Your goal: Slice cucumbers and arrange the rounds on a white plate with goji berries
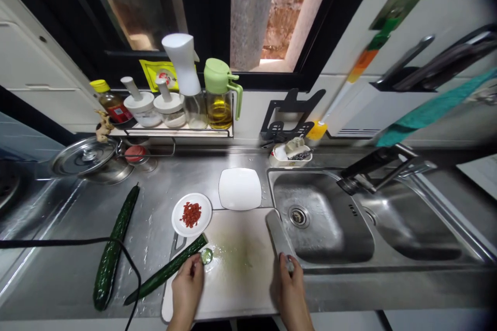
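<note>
My left hand [187, 285] is over the left side of the white cutting board [248, 297], its fingers closed at the edge of a small round cucumber slice [207, 255]. Beside that hand, a cut cucumber [166, 270] slants across the board's left edge, its cut end near the slice. At the board's right edge, my right hand [291, 289] is closed around the handle of a kitchen knife [278, 234]. The blade points away from me along the board's edge. A wet greenish patch marks the middle of the board.
A whole cucumber [115, 248] lies to the left, crossed by a black cable [130, 257]. Behind the board are a white plate [239, 189] and a small dish [176, 220] of red pieces. A double sink [324, 217] is right; a pot [88, 158] stands back left.
</note>
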`<state>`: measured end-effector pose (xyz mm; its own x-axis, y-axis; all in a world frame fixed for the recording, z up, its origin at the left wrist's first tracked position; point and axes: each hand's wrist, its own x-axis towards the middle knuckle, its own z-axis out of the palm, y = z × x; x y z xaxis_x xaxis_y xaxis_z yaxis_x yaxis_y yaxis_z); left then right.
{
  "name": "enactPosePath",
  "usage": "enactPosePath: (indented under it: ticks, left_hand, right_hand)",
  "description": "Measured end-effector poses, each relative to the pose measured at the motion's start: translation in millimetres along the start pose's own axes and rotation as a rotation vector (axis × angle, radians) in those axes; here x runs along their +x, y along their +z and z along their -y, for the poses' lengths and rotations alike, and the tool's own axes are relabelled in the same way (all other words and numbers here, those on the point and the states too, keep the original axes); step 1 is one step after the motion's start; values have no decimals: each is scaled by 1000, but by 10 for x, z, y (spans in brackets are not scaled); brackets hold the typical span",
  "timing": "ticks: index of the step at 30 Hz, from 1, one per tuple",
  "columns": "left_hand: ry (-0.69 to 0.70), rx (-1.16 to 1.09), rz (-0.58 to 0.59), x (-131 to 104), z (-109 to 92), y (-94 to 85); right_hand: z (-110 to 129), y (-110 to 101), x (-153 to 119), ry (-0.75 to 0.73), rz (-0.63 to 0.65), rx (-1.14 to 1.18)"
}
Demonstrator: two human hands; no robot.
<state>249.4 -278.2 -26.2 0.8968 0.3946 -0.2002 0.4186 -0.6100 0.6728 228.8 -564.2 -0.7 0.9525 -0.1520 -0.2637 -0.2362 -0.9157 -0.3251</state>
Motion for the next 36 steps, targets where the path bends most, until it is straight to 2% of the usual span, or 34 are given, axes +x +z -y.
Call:
enactPosePath:
  ticks: [2, 5, 11, 16, 19, 23, 26, 29, 31, 33, 36]
  left_hand:
    - [12, -1, 5, 5, 5, -7]
    - [26, 0, 12, 12, -19, -32]
    - [51, -10, 13, 26, -56, -68]
    - [117, -3, 47, -4, -80, -131]
    - [181, -16, 58, -36, -170, -175]
    - [264, -48, 74, 75, -480, -141]
    - [269, -4, 105, 365, -858, -26]
    - [183, 122, 105, 760, -1262, 113]
    - [69, 224, 151, 1003, -1484, 189]
    - [-41, 311, 250, 1185, -1638, 243]
    - [-74, 340, 294, 1335, -1744, 295]
  right_hand:
    - [96, 33, 91, 78, 2, -114]
    - [277, -37, 165, 137, 15, -245]
    - [487, -205, 178, 74, 57, -427]
    - [545, -163, 204, 9, 10, -527]
    - [546, -167, 198, 5, -3, -526]
    - [577, -359, 278, 9, 91, -481]
    - [660, -569, 562, -28, 144, -326]
    - [782, -693, 1039, -17, 114, -220]
    - [867, -705, 1378, 1, 82, -203]
    - [941, -682, 1662, 18, 73, -185]
    - [1007, -632, 1918, 45, 71, -164]
